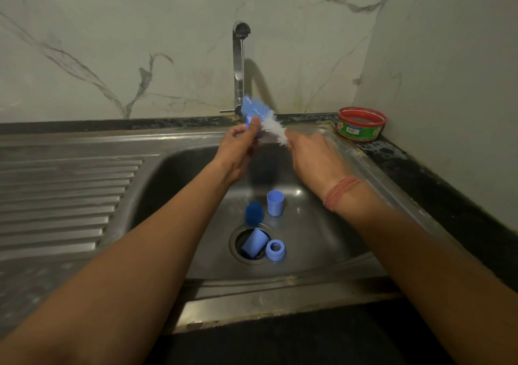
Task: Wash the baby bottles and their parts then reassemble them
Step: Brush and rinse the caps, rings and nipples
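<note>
bottle (250, 108): blue, held up under the tap (240, 64) stream, over the sink (173, 174).
brush (276, 130): white bristles at the bottle's side.
left hand (238, 151): fingers curled round the bottle base.
right hand (311, 154): grips the brush handle.
loose parts: cap (275, 203), ring (275, 250), cup (254, 243) lying in the drain.
risk: wet bottle may slip; cup may block the drain.

Both forearms were bare, no sleeves in view; several turns of reddish thread (340, 195) were wound round the right wrist, nothing on the left
</note>
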`<act>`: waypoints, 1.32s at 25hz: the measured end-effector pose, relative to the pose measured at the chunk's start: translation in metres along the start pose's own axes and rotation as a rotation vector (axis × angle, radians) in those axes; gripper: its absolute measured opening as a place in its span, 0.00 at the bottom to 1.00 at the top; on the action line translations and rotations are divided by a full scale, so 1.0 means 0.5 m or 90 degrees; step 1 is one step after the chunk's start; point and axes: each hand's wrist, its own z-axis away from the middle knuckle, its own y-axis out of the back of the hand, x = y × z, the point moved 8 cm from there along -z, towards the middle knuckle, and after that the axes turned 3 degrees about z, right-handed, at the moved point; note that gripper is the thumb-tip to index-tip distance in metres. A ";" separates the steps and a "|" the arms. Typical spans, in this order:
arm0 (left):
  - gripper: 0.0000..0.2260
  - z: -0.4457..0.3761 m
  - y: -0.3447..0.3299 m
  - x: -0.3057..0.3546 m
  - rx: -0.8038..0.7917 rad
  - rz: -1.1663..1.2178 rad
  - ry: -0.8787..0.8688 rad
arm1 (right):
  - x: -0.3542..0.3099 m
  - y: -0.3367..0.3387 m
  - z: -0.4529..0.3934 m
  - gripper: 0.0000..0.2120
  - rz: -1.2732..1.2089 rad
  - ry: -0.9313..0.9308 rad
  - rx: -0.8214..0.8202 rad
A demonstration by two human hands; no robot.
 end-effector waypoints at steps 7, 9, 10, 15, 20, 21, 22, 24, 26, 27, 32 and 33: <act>0.17 -0.001 0.010 0.008 -0.027 0.055 -0.007 | -0.007 -0.020 0.001 0.13 -0.003 0.009 -0.013; 0.18 0.011 -0.018 0.006 -0.090 0.013 -0.006 | 0.015 -0.023 -0.009 0.14 -0.019 -0.016 -0.006; 0.19 0.015 -0.029 0.002 -0.122 -0.015 -0.005 | 0.022 -0.022 -0.012 0.14 -0.018 -0.026 -0.004; 0.23 0.011 -0.021 0.000 -0.076 0.020 0.004 | 0.017 -0.009 -0.013 0.15 -0.023 -0.025 0.020; 0.16 -0.012 0.033 0.024 0.005 0.209 -0.042 | -0.031 -0.008 0.013 0.17 -0.051 0.020 -0.009; 0.15 -0.010 0.031 0.025 -0.002 0.224 -0.039 | -0.031 -0.007 0.012 0.17 -0.060 0.015 -0.007; 0.13 -0.005 0.021 0.026 -0.021 0.227 -0.031 | -0.026 -0.005 0.007 0.18 -0.069 0.001 -0.007; 0.09 0.006 -0.014 0.021 -0.079 0.202 -0.008 | 0.002 -0.006 -0.008 0.17 -0.090 -0.041 -0.003; 0.09 0.017 -0.045 0.015 -0.134 0.156 0.003 | 0.034 -0.005 -0.018 0.14 -0.117 -0.085 0.007; 0.09 0.022 -0.055 0.015 -0.152 0.133 0.000 | 0.043 -0.005 -0.019 0.13 -0.125 -0.093 0.012; 0.17 0.014 -0.022 0.013 -0.061 0.168 0.019 | -0.005 -0.010 -0.005 0.15 -0.138 -0.026 -0.019; 0.18 0.006 -0.007 0.014 -0.021 0.201 0.014 | -0.018 -0.011 0.000 0.15 -0.132 -0.011 -0.024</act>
